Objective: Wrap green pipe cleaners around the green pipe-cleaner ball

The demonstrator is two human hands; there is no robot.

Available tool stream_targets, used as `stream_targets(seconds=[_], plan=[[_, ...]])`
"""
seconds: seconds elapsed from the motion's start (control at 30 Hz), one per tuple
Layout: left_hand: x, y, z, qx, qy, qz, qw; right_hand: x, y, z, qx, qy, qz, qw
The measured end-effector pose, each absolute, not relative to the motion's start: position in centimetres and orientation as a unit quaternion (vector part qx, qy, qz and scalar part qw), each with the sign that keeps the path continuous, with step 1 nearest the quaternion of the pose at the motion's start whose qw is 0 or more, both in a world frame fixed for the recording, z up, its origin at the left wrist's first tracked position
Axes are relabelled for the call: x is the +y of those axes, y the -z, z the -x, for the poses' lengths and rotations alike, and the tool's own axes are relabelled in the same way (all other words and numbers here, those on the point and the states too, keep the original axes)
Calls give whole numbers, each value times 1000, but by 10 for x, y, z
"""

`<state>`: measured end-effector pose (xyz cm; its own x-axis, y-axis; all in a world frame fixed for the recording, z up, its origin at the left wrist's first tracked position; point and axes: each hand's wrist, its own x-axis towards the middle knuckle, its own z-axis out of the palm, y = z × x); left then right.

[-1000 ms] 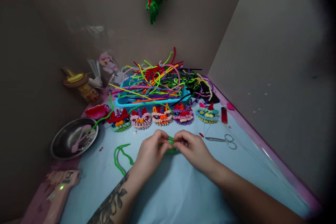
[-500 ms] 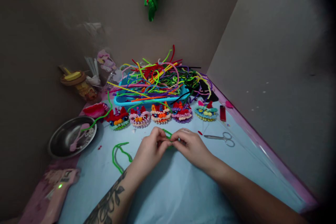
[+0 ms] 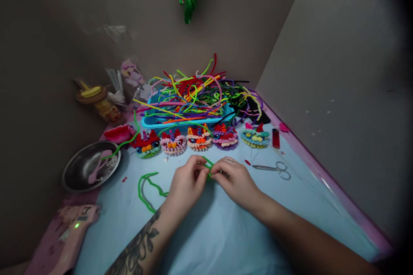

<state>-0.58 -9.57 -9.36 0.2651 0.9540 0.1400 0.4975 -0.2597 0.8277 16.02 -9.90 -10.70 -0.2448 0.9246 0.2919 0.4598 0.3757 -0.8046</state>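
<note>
Green fuzzy wire — a bright green chenille pipe cleaner (image 3: 208, 166) — sits pinched between both hands at the middle of the pale blue tabletop (image 3: 226, 232). The left hand (image 3: 186, 182) and the right hand (image 3: 235, 179) are drawn together, fingertips closed on the short bent piece, which shows only as a small loop between the thumbs; how it is folded underneath I cannot tell.

Taking the hands as the landmark: just behind them runs a row of five small coiled pipe-cleaner animal faces (image 3: 199, 139), and behind that row a turquoise plastic tray heaped with loose multicoloured pipe cleaners (image 3: 193, 99). To the left of the hands lies a second, longer green pipe cleaner (image 3: 146, 189), bent and loose on the cloth, and further left a round steel bowl (image 3: 90, 167). To the right lie small silver scissors (image 3: 274, 168), with a red lighter (image 3: 275, 138) behind them (both well apart from the fingers).

The likely trouble is in the grip itself. The piece is short and springy, so a loosened pinch could let the bend uncoil or the wire flick away among the finished faces. Its cut ends are bare metal and could prick a fingertip if pressed end-on. A forearm sweeping sideways might also drag the loose green length or nudge the scissors.
</note>
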Motion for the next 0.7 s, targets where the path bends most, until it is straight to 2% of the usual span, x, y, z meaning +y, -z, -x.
stream_targets(seconds=[0.13,0.27,0.5,0.7], plan=[[-101,90,3,466,-360,-795,145,-97,104,-159,-632,-364,553,402],[-105,91,0,467,-326,-821,45,-97,101,-158,-586,-410,574,400],[-103,99,-1,447,-336,-829,-7,-97,101,-157,-575,-441,562,398],[-101,101,-2,460,-314,-831,-16,-97,102,-156,-610,-419,544,395]])
